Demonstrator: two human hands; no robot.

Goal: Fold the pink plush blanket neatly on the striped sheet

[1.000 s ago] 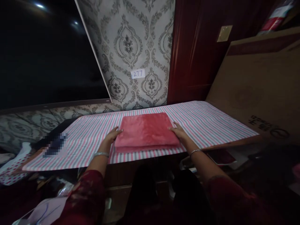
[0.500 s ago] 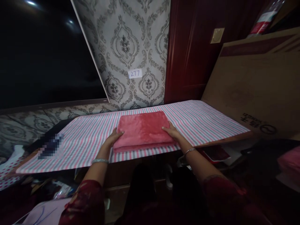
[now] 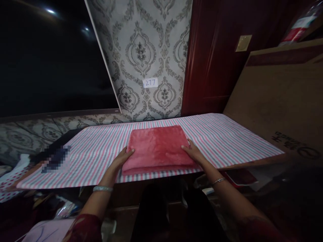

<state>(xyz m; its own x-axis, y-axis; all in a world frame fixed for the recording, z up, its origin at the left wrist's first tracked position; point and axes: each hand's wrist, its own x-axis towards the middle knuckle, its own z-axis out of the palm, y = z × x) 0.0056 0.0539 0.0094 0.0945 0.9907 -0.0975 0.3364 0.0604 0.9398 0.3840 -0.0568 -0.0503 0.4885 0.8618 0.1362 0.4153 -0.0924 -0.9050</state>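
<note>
A folded red cloth [image 3: 157,144] lies flat on a table covered with a pink, grey and white striped sheet [image 3: 227,134], near its front edge. My left hand [image 3: 123,158] grips the cloth's left side, thumb on top. My right hand [image 3: 193,153] holds the right side, fingers resting on its top edge. Each wrist wears a bangle and both arms have dark red sleeves.
A large brown cardboard sheet [image 3: 277,101] leans at the right end of the table. Behind are patterned wallpaper with a paper label "277" [image 3: 150,82], a dark red wooden door [image 3: 209,60] and a big dark panel [image 3: 50,60]. A blurred dark object [image 3: 55,158] lies at the left.
My hands stay at the two sides of the cloth, which has barely moved on the sheet. The view has shifted slightly as my head moved.
</note>
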